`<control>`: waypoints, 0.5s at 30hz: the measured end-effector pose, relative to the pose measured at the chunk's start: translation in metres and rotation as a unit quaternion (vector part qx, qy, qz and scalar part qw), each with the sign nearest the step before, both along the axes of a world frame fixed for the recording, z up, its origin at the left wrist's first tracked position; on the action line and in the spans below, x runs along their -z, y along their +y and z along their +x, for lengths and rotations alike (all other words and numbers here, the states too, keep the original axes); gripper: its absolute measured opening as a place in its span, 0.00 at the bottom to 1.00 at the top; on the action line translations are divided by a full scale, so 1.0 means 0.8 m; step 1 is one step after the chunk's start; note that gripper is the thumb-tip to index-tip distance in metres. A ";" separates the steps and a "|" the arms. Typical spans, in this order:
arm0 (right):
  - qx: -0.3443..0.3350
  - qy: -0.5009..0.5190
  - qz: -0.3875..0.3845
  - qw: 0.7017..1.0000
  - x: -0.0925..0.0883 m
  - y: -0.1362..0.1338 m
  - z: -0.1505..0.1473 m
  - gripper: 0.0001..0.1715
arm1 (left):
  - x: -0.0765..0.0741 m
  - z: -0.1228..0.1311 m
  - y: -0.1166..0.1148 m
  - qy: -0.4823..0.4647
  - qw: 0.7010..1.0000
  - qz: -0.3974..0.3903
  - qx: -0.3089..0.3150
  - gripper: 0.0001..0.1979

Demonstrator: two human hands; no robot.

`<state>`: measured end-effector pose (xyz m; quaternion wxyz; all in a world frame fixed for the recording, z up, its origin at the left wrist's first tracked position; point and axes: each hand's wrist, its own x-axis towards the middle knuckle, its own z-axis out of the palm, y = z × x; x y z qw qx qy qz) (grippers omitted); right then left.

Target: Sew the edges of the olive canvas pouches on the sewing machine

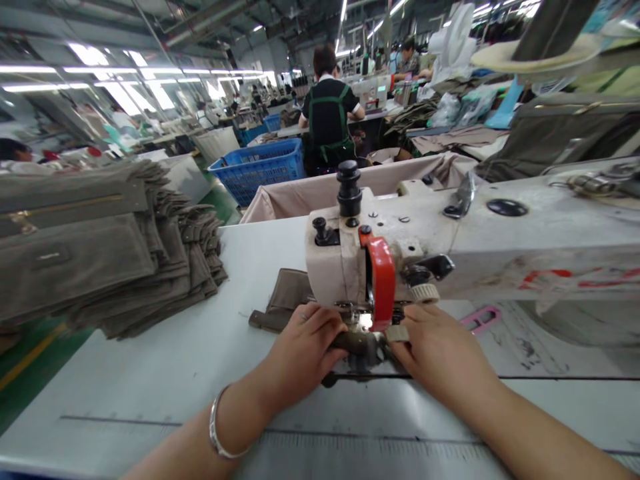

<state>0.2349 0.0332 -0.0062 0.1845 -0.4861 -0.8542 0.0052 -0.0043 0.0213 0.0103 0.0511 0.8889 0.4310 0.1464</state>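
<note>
A dark olive-brown fabric piece lies under the head of a white sewing machine, its far end flat on the table left of the needle area. My left hand, a silver bangle on its wrist, pinches the near edge of the fabric just left of the needle. On the other side, my right hand has its fingers closed on the fabric by a small tan tab. An orange guard hides the needle. A light glows on the stitching spot.
A tall stack of brown fabric pieces covers the table's left side. A pink thread snipper lies behind my right hand. Beyond the machine are a cloth-lined bin, a blue crate and a seated co-worker. Ruler markings run along the front.
</note>
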 end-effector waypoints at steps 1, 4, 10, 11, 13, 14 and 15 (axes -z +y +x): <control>-0.001 -0.010 -0.008 1.000 -0.001 0.000 0.001 0.13 | 0.000 0.002 0.000 0.002 1.000 -0.002 -0.005 0.14; -0.019 0.014 -0.018 1.000 -0.003 -0.003 0.001 0.15 | 0.001 0.013 -0.001 0.007 1.000 0.012 0.008 0.10; -0.142 0.150 -0.041 0.978 0.002 -0.015 -0.009 0.11 | 0.005 0.023 -0.009 -0.007 0.997 0.047 0.060 0.06; -0.144 0.156 -0.046 0.976 0.004 -0.016 -0.011 0.13 | 0.004 0.023 -0.010 -0.012 0.997 0.045 0.059 0.07; -0.140 0.165 -0.052 0.975 0.007 -0.017 -0.013 0.14 | 0.003 0.022 -0.011 -0.016 0.997 0.042 0.057 0.08; -0.138 0.166 -0.056 0.975 0.008 -0.017 -0.014 0.14 | 0.002 0.022 -0.012 -0.016 0.998 0.039 0.054 0.08; -0.135 0.167 -0.060 0.975 0.009 -0.017 -0.014 0.14 | 0.001 0.022 -0.012 -0.015 0.998 0.040 0.053 0.08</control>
